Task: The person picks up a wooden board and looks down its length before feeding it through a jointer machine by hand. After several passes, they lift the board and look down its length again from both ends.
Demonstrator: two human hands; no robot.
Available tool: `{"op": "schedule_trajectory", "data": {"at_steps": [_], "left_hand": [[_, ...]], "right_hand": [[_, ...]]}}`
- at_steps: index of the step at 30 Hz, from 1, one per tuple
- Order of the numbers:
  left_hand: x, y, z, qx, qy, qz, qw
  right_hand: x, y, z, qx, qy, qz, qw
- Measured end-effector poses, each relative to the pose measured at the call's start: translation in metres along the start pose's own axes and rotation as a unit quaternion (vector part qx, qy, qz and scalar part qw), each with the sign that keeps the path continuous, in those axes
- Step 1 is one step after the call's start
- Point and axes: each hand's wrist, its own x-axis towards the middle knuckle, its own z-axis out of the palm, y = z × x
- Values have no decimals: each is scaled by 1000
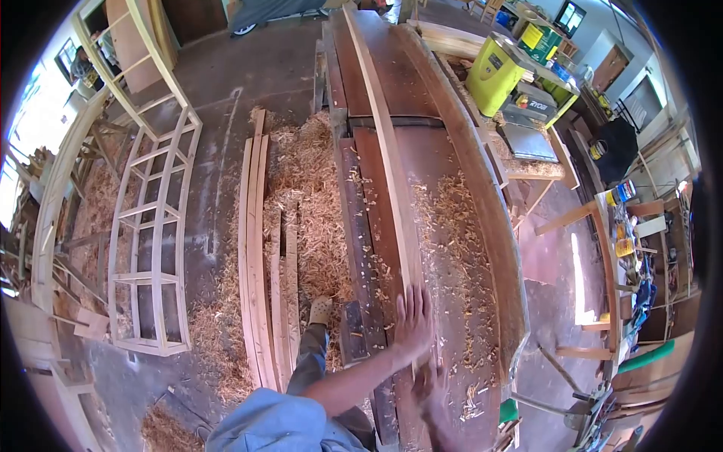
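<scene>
A long, narrow wooden strip lies lengthwise on a reddish-brown worktop, running from near my body to the far end. My left hand rests on top of the strip near its close end, fingers stretched forward and flat. Right behind it, my right hand is at the strip's near end, its fingers seeming to curl round the wood; shadow and the left hand partly hide it. Wood shavings are scattered over the worktop beside the strip. A crosswise gap splits the worktop farther ahead.
A raised wooden board edges the worktop's right side. Long planks lie among heaped shavings on the floor at left, near a ladder-like wooden frame. A yellow-green planer stands at back right. Tools crowd a rack at far right.
</scene>
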Motion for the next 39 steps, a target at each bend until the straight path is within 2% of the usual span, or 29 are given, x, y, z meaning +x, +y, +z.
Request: {"op": "schedule_trajectory", "data": {"at_steps": [4,6,9,13,18,20,35,39], "left_hand": [[125,-62,-2,77,84,-6,993],[192,-100,-7,51,117,3,992],[274,-142,-32,64,78,16,995],[348,-169,-44,81,67,20,994],[408,-201,-51,106,66,12,992],[425,-210,-61,172,56,10,983],[534,-278,-78,129,121,20,984],[559,-290,-84,128,92,14,987]], "right_hand": [[152,-28,26,-10,56,-12,998],[223,-37,42,-7,68,-10,998],[311,-47,65,-13,81,-10,997],[385,-45,82,-19,104,-34,994],[454,-63,90,-32,118,-52,991],[474,-65,100,-36,117,-39,992],[598,-89,125,-34,112,-32,993],[625,-94,131,-50,111,-23,992]]}}
